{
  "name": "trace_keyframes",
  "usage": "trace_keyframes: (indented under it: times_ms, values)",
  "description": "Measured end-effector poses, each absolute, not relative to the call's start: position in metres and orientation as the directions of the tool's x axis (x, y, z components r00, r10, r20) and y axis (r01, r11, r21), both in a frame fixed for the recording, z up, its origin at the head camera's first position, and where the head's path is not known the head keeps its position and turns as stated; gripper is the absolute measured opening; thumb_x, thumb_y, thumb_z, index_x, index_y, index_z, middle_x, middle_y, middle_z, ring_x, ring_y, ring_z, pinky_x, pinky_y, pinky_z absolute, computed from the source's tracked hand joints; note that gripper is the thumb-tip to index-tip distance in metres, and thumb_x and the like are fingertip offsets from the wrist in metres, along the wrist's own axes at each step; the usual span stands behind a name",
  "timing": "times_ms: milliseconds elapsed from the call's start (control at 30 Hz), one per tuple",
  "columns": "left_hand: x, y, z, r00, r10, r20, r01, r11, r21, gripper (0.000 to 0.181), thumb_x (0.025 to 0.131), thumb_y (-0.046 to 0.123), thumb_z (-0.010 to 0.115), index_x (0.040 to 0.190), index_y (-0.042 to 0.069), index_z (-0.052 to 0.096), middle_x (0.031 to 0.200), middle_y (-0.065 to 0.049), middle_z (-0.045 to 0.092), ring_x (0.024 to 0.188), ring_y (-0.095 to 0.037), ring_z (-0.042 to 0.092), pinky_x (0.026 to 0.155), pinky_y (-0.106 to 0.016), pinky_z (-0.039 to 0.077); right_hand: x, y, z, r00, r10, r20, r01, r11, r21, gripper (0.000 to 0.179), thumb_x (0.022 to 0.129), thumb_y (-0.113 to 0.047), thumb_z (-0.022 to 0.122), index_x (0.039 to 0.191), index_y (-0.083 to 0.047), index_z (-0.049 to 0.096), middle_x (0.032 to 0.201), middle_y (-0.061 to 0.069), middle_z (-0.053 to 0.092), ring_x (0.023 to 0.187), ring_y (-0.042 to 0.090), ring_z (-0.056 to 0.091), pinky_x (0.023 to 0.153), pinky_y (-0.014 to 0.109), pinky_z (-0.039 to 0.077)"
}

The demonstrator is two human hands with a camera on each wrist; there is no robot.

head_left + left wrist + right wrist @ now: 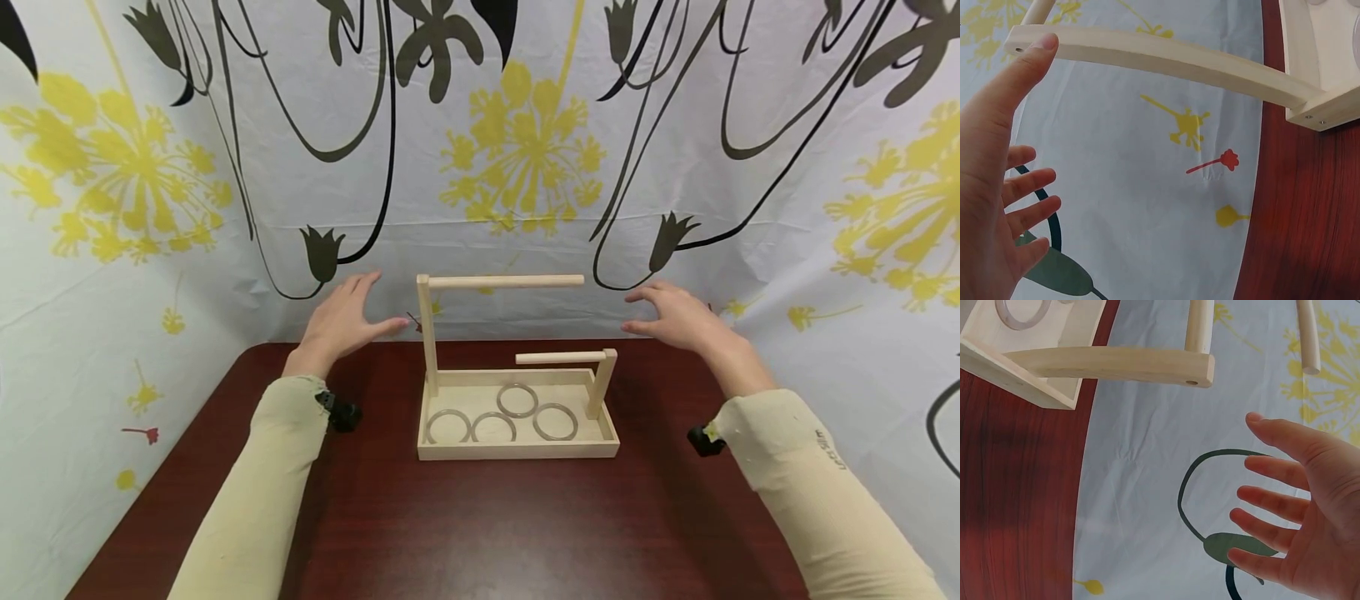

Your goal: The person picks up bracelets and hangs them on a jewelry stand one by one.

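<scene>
A shallow wooden tray (pixel 517 451) stands on the table, with a tall post (pixel 428 333) at its left end and a short post (pixel 602 385) at its right. From the tall post a long dowel (pixel 506 282) reaches right; a shorter dowel (pixel 558 358) reaches left from the short one. Several clear rings (pixel 556 422) lie flat inside the tray. My left hand (pixel 341 321) hovers left of the tall post, thumb toward it, holding nothing. On the other side my right hand (pixel 675 315), also without anything in it, hangs in the air beyond the short post, fingers spread.
The dark red-brown table (pixel 480 525) ends at a white patterned cloth (pixel 525 192) that hangs behind it and along both sides. Each wrist carries a small black camera, one at the left cuff (pixel 300 396) and one at the right cuff (pixel 757 425).
</scene>
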State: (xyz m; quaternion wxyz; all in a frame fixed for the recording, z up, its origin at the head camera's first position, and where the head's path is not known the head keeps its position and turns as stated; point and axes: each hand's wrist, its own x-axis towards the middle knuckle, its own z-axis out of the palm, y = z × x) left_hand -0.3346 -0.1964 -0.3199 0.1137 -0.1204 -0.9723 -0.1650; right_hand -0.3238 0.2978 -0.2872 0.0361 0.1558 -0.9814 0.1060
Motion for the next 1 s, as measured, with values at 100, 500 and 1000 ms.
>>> trace_keyframes:
  times_ms: [100, 500, 1000]
  values:
    - [-0.334, -0.194, -0.319, -0.942, 0.193, 0.274, 0.277, 0.910, 0.309, 0.098, 0.084, 0.072, 0.062, 0.158, 0.018, 0.027, 0.159, -0.016, 0.034, 0.145, -0.037, 0.035, 0.108, -0.060, 0.040, -0.323, 0.296, -0.286, -0.947, -0.306, 0.100, -0.320, 0.927, -0.194, 0.054, 0.094, -0.037, 0.068, 0.136, -0.004, 0.057, 0.144, 0.028, 0.046, 0.132, 0.048, 0.044, 0.104, 0.064, 0.039]
    - [-0.334, -0.184, -0.320, -0.910, 0.244, 0.336, 0.368, 0.846, 0.385, 0.078, 0.090, 0.059, 0.065, 0.151, 0.018, 0.040, 0.150, -0.008, 0.046, 0.136, -0.030, 0.046, 0.107, -0.056, 0.042, -0.318, 0.288, -0.284, -0.930, -0.351, 0.108, -0.366, 0.912, -0.183, 0.051, 0.095, -0.035, 0.067, 0.134, -0.004, 0.059, 0.139, 0.025, 0.055, 0.120, 0.043, 0.056, 0.095, 0.060, 0.047]
    - [-0.339, -0.172, -0.323, -0.868, 0.272, 0.416, 0.472, 0.711, 0.520, 0.060, 0.094, 0.036, 0.069, 0.143, 0.009, 0.049, 0.138, -0.012, 0.054, 0.125, -0.031, 0.056, 0.109, -0.049, 0.044, -0.308, 0.271, -0.281, -0.913, -0.388, 0.130, -0.407, 0.891, -0.202, 0.046, 0.096, -0.029, 0.066, 0.134, -0.004, 0.060, 0.135, 0.020, 0.061, 0.121, 0.041, 0.058, 0.097, 0.058, 0.047]
